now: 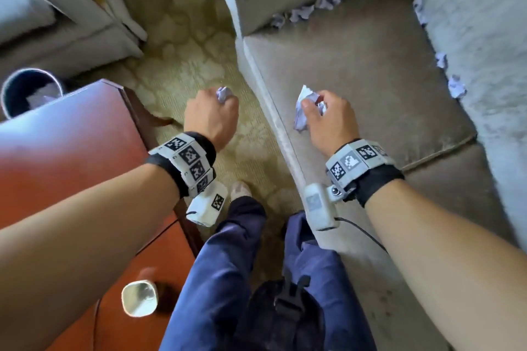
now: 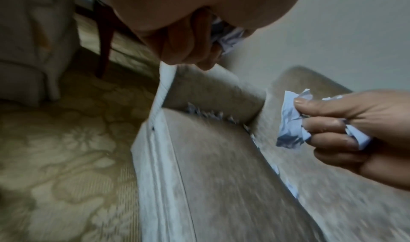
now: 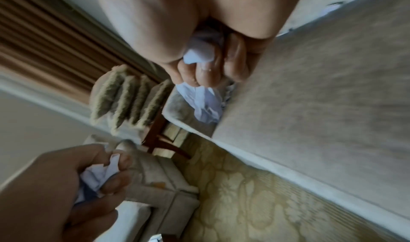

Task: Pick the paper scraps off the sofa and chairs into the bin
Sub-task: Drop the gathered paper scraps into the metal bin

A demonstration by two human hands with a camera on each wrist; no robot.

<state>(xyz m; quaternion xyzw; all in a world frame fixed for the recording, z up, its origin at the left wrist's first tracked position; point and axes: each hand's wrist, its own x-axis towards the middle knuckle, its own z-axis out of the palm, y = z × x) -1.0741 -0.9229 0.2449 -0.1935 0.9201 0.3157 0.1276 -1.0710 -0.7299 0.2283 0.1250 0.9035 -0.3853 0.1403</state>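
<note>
Head view: the left hand grips a crumpled scrap over the carpet; the right hand clutches scraps above the sofa. More loose scraps line its back; the bin stands far left.

Left wrist view: fingers curl round paper.

Right wrist view: fingers clench paper.

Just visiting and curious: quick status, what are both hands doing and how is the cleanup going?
Left hand and right hand each grip crumpled paper. More scraps line the sofa seat edges. Bin far left, behind wooden table.
</note>
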